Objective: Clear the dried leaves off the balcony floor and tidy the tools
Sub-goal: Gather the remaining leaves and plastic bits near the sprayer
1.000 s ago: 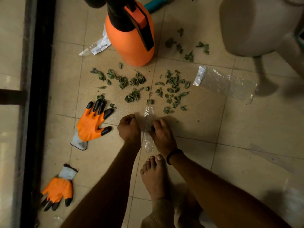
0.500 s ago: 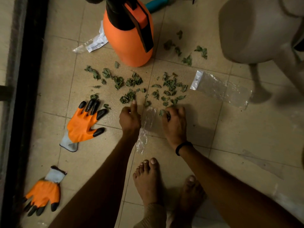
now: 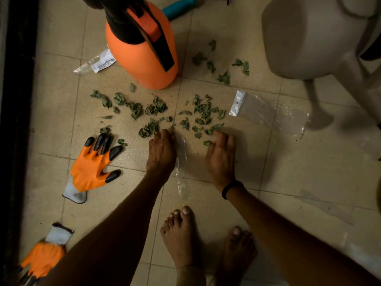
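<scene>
Left grip (image 3: 161, 151) curls knuckles-up against the crumpled dried leaves (image 3: 203, 112) scattered on the tiled floor (image 3: 288, 162); whether it holds anything, I cannot tell. Right grip (image 3: 221, 153) lies nearly flat, fingers loose, touching leaves. One crinkly clear bag (image 3: 182, 159) lies between them; two rubbery orange gloves (image 3: 90, 168) lie to the left.

- The floor (image 3: 309, 172) is laid with matt, speckled tiles.
- The sprayer (image 3: 140, 67) is moulded in smooth orange plastic.
- The glove (image 3: 88, 170) is coated in rubber, cuffed in knit.
- The bag (image 3: 272, 116) is made of clear, glossy film.
</scene>
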Available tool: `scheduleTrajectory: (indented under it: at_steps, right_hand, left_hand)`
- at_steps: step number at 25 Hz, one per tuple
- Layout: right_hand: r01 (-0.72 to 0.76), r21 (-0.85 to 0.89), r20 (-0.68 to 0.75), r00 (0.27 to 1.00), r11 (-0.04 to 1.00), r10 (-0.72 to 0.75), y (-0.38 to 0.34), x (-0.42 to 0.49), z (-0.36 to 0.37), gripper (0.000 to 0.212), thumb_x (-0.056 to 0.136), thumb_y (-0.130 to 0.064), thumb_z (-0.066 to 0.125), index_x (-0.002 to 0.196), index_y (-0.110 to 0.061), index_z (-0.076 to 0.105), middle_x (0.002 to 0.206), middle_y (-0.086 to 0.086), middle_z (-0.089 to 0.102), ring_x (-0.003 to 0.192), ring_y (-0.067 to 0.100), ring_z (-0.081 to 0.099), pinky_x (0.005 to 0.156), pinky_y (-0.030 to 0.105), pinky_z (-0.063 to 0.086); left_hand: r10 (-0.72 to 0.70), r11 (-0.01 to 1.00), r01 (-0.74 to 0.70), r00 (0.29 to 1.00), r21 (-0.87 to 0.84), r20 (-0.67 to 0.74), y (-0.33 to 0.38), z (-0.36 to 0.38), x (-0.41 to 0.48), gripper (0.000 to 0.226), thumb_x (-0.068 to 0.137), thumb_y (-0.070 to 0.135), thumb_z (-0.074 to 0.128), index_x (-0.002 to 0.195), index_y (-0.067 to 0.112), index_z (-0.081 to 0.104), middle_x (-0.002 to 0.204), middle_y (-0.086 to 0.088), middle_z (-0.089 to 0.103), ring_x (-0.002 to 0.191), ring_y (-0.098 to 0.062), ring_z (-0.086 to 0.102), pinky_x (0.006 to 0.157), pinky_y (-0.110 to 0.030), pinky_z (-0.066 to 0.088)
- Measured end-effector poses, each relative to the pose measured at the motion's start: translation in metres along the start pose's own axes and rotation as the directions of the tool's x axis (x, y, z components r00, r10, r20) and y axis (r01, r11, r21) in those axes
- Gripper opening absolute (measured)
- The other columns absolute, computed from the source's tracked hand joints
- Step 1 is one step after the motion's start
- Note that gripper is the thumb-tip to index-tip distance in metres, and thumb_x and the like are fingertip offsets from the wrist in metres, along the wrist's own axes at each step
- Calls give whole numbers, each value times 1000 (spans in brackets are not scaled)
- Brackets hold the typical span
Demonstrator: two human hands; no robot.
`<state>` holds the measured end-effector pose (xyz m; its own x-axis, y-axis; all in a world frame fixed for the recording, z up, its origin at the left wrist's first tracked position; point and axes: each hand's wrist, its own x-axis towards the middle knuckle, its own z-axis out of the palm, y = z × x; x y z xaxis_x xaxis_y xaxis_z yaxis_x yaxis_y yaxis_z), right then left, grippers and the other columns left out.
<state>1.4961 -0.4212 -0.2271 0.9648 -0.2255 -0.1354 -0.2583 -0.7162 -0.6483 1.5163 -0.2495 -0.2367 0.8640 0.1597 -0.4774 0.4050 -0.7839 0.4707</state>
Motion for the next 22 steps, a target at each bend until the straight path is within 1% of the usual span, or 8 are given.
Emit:
scheduleTrajectory:
  at_steps: [4, 6, 8, 11, 14, 16, 18, 22]
  right_hand:
    - [170, -355, 187, 976, 919, -109, 18, 32, 8, 51, 99, -51, 35, 129, -12, 51, 121, 15, 46, 103, 26, 45, 84, 33, 42]
    - [386, -525, 307, 917, 758, -254, 31, 37, 10, 47, 105, -39, 20, 117, -13, 57, 112, 11, 50, 98, 25, 45, 84, 38, 40]
    - [446, -590, 341, 893, 674, -293, 39, 38, 8, 35, 104, -22, 27, 106, -12, 60, 105, 8, 52, 94, 24, 48, 82, 37, 43]
    - [268, -505, 239, 957, 820, -166, 38, 38, 3, 25, 97, -9, 40, 114, -12, 58, 111, 8, 54, 95, 15, 50, 85, 22, 44]
    - [-25, -160, 70, 997, 987, 36, 24, 50, -16, 40, 91, 6, 48, 128, -8, 51, 121, 13, 48, 87, 13, 48, 77, 20, 43]
    - [26, -107, 9, 1000, 994, -25, 17, 64, -23, 39, 92, 5, 50, 129, -8, 51, 120, 15, 46, 85, 20, 53, 77, 26, 48]
    - [124, -141, 23, 992, 982, -122, 16, 79, -18, 27, 100, -14, 50, 126, -7, 52, 118, 17, 46, 85, 21, 54, 76, 29, 51]
    - [316, -437, 120, 948, 842, -294, 27, 81, 9, 42, 98, -48, 47, 112, -9, 54, 109, 16, 52, 90, 25, 52, 79, 36, 49]
  left_hand:
    - [24, 995, -40, 987, -95, -161, 16, -1, -10, 18, 103, 26, 42, 90, 15, 46, 89, -6, 49, 79, -19, 45, 60, -24, 28]
    - [-43, 984, -4, 964, -178, -263, 20, -6, -10, 28, 99, 23, 49, 75, 10, 46, 76, -9, 48, 70, -23, 44, 57, -29, 28]
    - [-93, 959, -6, 938, -284, -334, 32, -8, -11, 33, 94, 22, 53, 65, 14, 40, 63, -10, 45, 59, -24, 42, 55, -35, 34]
    - [-46, 941, -84, 928, -329, -369, 57, -6, -5, 32, 90, 8, 53, 68, 19, 34, 60, -1, 35, 55, -13, 32, 50, -23, 28]
    - [68, 948, -165, 941, -274, -332, 72, 4, 5, 18, 93, 4, 48, 79, 13, 40, 66, 7, 35, 57, -6, 34, 50, -15, 25]
    - [87, 963, -153, 955, -221, -283, 74, 12, 13, 9, 96, 10, 43, 88, 15, 40, 70, 4, 43, 60, -12, 43, 51, -22, 30]
    - [85, 975, -130, 966, -177, -243, 73, 17, 19, 4, 95, 16, 36, 94, 18, 39, 76, -4, 52, 65, -21, 51, 52, -29, 34]
    - [43, 992, -72, 963, -102, -267, 73, 17, 16, 18, 98, 13, 37, 113, 13, 47, 97, -7, 59, 87, -23, 53, 71, -37, 45]
